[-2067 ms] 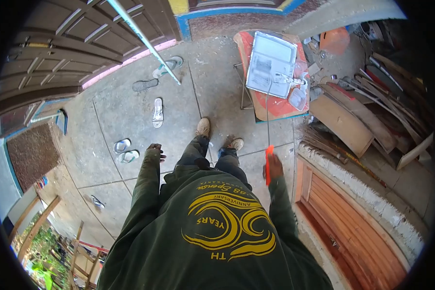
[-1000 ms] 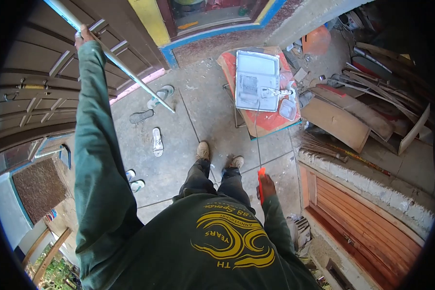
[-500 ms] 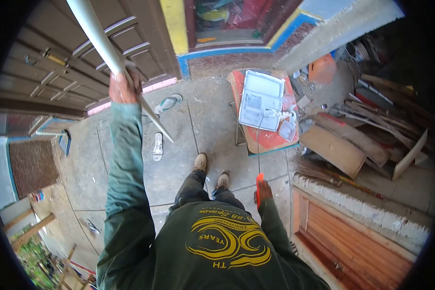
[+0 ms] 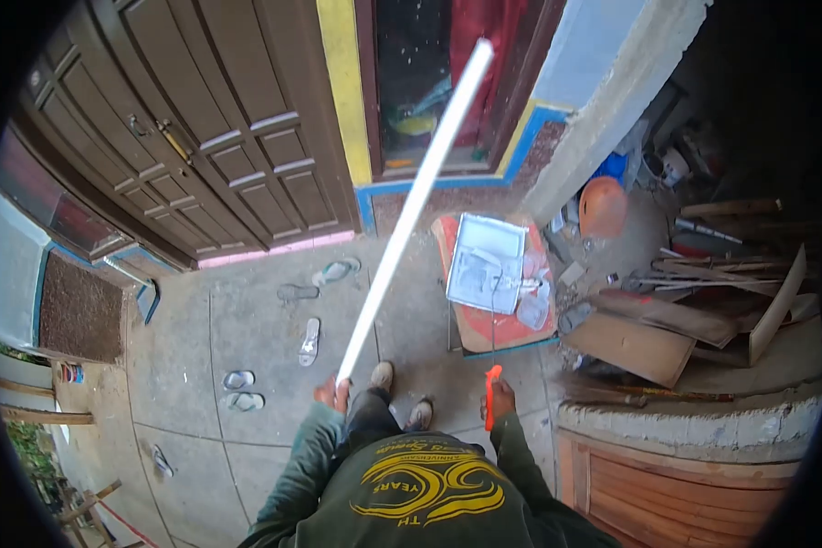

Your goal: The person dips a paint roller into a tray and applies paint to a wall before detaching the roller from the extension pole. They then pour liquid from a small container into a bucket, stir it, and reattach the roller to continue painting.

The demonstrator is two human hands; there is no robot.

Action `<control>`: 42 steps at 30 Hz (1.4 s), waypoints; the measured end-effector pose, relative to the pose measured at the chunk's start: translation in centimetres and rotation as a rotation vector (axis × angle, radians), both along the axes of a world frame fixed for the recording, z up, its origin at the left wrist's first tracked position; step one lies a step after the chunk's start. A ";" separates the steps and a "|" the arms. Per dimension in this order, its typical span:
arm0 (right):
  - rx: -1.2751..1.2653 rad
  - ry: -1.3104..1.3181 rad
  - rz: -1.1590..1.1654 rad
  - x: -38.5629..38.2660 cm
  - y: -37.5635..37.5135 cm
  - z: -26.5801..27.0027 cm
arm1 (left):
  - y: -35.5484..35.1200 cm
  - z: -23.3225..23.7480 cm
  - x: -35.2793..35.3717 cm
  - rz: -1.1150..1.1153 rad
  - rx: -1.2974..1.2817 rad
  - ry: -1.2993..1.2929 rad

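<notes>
The fingers of my left hand [image 4: 331, 394] are closed around the near end of a long white pole [image 4: 415, 210], which slants up and away past the tabletop, its far end showing against the window [image 4: 416, 100]. The fingers of my right hand [image 4: 502, 402] are wrapped around an orange handle [image 4: 491, 393]. From it a thin rod [image 4: 493, 340] runs to the paint tray [image 4: 459, 290] on the red-and-brown tabletop [image 4: 473, 327]. White paint coats the tray's inside, and the tool's far end sits over it; I can't make out that end clearly. Next to the tray's near right corner stands a small clear tub [image 4: 533, 313]; I can't tell what it contains. Several sandals [image 4: 310, 342] lie on the concrete floor [image 4: 283, 342], in front of the brown door [image 4: 219, 164].
</notes>
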State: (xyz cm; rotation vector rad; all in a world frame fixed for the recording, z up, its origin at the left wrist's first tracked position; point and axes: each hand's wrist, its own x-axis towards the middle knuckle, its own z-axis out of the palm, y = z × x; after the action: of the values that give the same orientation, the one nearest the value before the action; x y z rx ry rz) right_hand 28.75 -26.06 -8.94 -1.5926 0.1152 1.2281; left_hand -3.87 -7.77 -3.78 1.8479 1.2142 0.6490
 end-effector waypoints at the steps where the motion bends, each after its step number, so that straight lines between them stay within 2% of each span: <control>1: 0.021 -0.012 0.004 0.1 0.2 2.0 | -2.1 -0.9 -0.5 0.043 -0.064 0.056; 3: 0.184 -0.017 -0.066 0.3 0.4 6.5 | -5.1 -1.6 -1.5 0.014 -0.154 0.104; 5: 0.251 -0.186 -0.068 2.2 2.4 10.6 | -7.7 -3.1 -3.0 -0.014 -0.115 0.149; 7: 0.450 -0.623 -0.079 7.4 5.6 12.3 | -10.6 -4.2 -5.6 -0.092 -0.094 0.184; 8: 0.493 -0.680 -0.105 8.6 7.3 15.4 | -11.4 -2.4 -5.7 -0.071 -0.084 0.179; 9: 0.568 -0.495 -0.129 7.5 7.9 21.8 | -12.2 -1.8 -6.3 -0.044 -0.174 0.159; 10: 0.618 -0.525 -0.148 8.0 8.8 24.6 | -12.8 -2.6 -7.2 -0.065 -0.168 0.158; 13: 0.672 -0.744 -0.192 11.6 11.3 28.3 | -14.1 -4.7 -9.6 -0.085 -0.213 0.180; 16: 0.781 -0.716 -0.247 13.8 12.9 31.4 | -14.9 -4.7 -10.5 -0.127 -0.134 0.126; 18: 0.737 -0.783 -0.388 14.8 13.5 33.5 | -15.2 -3.4 -10.7 -0.212 -0.092 0.308; 19: 0.737 -0.787 -0.386 15.8 13.6 33.6 | -15.0 -1.4 -10.3 -0.222 -0.137 0.322; 21: 0.791 -0.818 -0.393 17.8 13.5 33.0 | -15.0 -1.8 -10.7 -0.226 -0.162 0.320; 26: 0.781 -0.889 -0.406 17.2 12.7 34.5 | -14.8 -1.2 -9.6 -0.264 -0.191 0.304; 29: 0.791 -0.869 -0.446 16.2 12.6 34.9 | -14.8 -0.8 -8.8 -0.296 -0.174 0.328; 35: 0.890 -0.731 -0.351 15.2 12.0 35.3 | -15.6 -1.7 -8.7 -0.273 -0.194 0.321; 37: 0.933 -0.661 -0.296 14.8 11.9 35.2 | -16.0 -2.2 -8.7 -0.245 -0.239 0.152; 39: 0.968 -0.551 -0.227 14.0 11.9 35.0 | -16.3 -2.5 -8.5 -0.240 -0.248 0.146; 42: 0.897 -0.664 -0.219 13.2 12.8 34.6 | -17.2 -2.8 -8.5 -0.191 -0.292 0.087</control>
State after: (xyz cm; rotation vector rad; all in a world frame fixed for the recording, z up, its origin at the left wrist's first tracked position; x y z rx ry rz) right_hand 41.95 -13.27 25.61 -1.0567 -0.5933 0.4061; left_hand -12.35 -24.94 -6.61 1.7305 1.1056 0.2720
